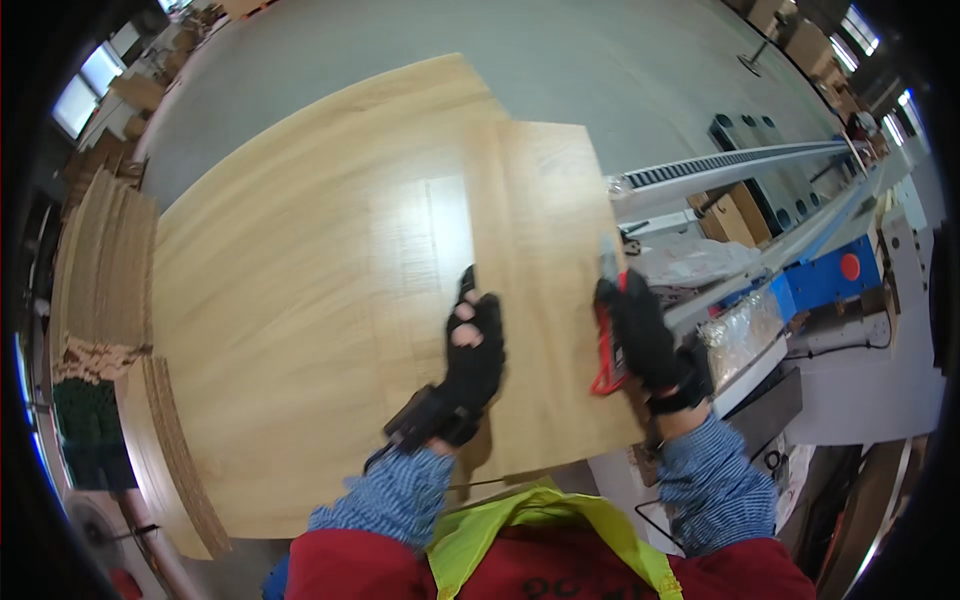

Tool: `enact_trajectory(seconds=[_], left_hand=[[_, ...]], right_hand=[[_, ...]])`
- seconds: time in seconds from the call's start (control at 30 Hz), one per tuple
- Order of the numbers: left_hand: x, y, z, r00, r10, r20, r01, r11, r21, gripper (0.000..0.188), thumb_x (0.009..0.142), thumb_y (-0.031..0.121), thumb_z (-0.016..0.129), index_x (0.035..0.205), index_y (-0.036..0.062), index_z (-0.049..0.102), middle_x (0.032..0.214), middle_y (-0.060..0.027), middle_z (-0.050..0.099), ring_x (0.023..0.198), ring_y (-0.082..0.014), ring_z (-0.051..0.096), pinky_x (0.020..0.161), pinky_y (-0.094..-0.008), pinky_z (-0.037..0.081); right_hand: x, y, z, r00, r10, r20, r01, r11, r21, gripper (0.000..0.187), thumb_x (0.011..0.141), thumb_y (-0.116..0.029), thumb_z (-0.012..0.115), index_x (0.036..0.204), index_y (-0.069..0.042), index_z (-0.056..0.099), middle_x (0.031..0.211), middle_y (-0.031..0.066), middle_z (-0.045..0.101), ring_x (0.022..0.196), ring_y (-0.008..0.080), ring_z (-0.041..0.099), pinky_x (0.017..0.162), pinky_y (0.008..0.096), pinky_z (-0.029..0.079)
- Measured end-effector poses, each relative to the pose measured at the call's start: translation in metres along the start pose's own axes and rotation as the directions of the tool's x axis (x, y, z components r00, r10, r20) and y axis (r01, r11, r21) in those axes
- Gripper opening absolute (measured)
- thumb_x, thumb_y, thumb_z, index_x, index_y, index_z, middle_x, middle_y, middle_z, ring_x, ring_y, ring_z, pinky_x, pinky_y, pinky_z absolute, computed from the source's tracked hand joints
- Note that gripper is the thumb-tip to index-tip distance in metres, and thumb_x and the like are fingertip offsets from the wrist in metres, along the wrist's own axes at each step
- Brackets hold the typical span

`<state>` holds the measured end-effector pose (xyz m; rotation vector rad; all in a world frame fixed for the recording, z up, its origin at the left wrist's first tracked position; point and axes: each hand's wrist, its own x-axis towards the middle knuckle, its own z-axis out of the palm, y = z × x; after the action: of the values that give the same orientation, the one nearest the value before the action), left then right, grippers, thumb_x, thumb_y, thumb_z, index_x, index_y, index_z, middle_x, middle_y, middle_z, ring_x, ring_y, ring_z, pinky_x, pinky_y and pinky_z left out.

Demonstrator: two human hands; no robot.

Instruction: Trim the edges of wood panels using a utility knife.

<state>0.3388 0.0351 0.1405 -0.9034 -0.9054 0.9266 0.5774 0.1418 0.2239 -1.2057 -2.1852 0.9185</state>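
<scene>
A narrow pale wood-grain board (545, 300) lies over the right part of a much larger wood-grain panel (290, 330). My left hand (473, 345), in a black glove with some bare fingertips, is at the narrow board's left edge. Its forefinger points forward and the others look partly bent; no tool shows in it. At the opposite edge, my right hand (643, 330), also black-gloved, is closed round a red-handled blade tool (608, 375). The tool's metal end reaches forward along the board's right edge; motion blur and my fingers hide its exact kind.
Stacked brown boards (105, 265) stand at the left. To the right are a long roller rail (740, 165), crumpled clear plastic (745, 325) and a blue machine part with a red button (835, 275). Grey floor (600, 60) stretches beyond the panel.
</scene>
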Motion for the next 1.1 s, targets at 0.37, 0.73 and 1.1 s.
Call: enact_trajectory(seconds=[0.37, 0.73, 1.1], left_hand=[[-0.097, -0.008, 0.021, 0.589, 0.382, 0.712, 0.795, -0.431, -0.426, 0.064, 0.098, 0.028, 0.043, 0.153, 0.0052, 0.019, 0.158, -0.0103, 0.024, 0.146, -0.0345, 0.021, 0.114, -0.0570, 0.007], [-0.086, 0.031, 0.109, 0.676, 0.305, 0.671, 0.663, -0.650, -0.372, 0.069, 0.097, 0.031, 0.046, 0.150, -0.0033, 0.018, 0.150, -0.0247, 0.033, 0.142, -0.0396, 0.026, 0.116, -0.0510, 0.012], [-0.314, 0.013, 0.169, 0.525, 0.026, 0.850, 0.641, -0.670, -0.376, 0.064, 0.095, 0.025, 0.053, 0.149, 0.0010, 0.028, 0.147, -0.0170, 0.043, 0.139, -0.0350, 0.034, 0.116, -0.0484, 0.013]], right_hand=[[-0.029, -0.066, 0.118, 0.962, 0.262, 0.076, -0.264, 0.964, 0.023, 0.037, 0.091, -0.035, 0.062, 0.101, 0.000, 0.057, 0.094, 0.0161, 0.060, 0.090, 0.0285, 0.059, 0.086, 0.0399, 0.046], [0.037, -0.107, 0.183, 0.918, 0.381, -0.113, -0.361, 0.918, 0.161, 0.037, 0.092, -0.038, 0.058, 0.084, -0.001, 0.061, 0.066, 0.0097, 0.059, 0.063, 0.0215, 0.059, 0.057, 0.0358, 0.044], [-0.025, -0.250, 0.331, 0.976, 0.216, 0.005, -0.216, 0.973, 0.076, 0.038, 0.088, -0.038, 0.055, 0.071, -0.005, 0.064, 0.073, 0.0189, 0.061, 0.080, 0.0362, 0.060, 0.075, 0.0462, 0.046]])
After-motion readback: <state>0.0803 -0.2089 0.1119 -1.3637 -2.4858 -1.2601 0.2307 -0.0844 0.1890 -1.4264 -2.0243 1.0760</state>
